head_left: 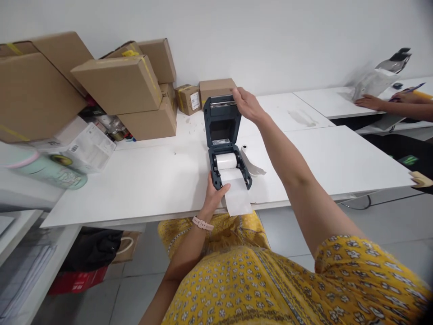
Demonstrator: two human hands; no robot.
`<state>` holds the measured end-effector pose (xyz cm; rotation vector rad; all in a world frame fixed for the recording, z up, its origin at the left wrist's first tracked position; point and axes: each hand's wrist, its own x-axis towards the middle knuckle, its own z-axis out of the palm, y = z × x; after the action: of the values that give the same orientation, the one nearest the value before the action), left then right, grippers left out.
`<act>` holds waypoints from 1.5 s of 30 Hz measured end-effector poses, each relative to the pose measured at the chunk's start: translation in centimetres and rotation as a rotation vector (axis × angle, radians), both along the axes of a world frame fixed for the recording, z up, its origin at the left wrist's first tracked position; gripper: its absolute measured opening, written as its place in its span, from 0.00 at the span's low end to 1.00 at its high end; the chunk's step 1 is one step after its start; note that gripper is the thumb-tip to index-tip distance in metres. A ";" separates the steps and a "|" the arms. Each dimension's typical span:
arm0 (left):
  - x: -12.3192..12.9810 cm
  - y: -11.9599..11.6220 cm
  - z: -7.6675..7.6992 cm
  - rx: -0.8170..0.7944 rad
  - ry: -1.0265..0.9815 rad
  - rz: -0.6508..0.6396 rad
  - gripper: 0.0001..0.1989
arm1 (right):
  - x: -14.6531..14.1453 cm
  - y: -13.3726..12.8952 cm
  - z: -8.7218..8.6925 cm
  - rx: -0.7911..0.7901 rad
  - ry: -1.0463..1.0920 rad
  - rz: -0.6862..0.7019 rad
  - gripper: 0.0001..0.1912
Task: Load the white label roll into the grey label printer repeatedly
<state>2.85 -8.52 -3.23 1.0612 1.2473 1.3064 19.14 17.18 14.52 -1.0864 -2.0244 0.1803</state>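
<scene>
A dark blue-grey label printer point(212, 163) stands on the white table with its lid point(207, 118) raised upright. Inside lies a white label roll point(226, 161), and its paper strip point(237, 192) runs out over the front and hangs past the table edge. My left hand point(215, 195) is closed round the printer's front left corner, thumb on the strip's edge. My right hand point(248, 104) grips the top right corner of the lid; some of its fingers are hidden behind it. Beside the printer's right side lies a curled piece of backing paper point(253, 167).
Cardboard boxes point(115, 85) are stacked at the back left, with small boxes point(187, 99) behind the printer. A mint green bottle point(57, 174) lies at the left. On the far right, another person's hand point(370, 102) rests on a table near a plastic bag point(372, 83).
</scene>
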 end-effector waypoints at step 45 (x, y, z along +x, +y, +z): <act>2.9 -7.3 -1.7 -0.150 0.118 -0.009 0.19 | 0.1 -22.2 -18.9 0.060 0.748 0.012 0.24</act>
<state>5.74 -15.82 -4.97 1.0470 1.4039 1.1379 19.27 -5.02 -4.40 -0.8026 -1.3520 0.4542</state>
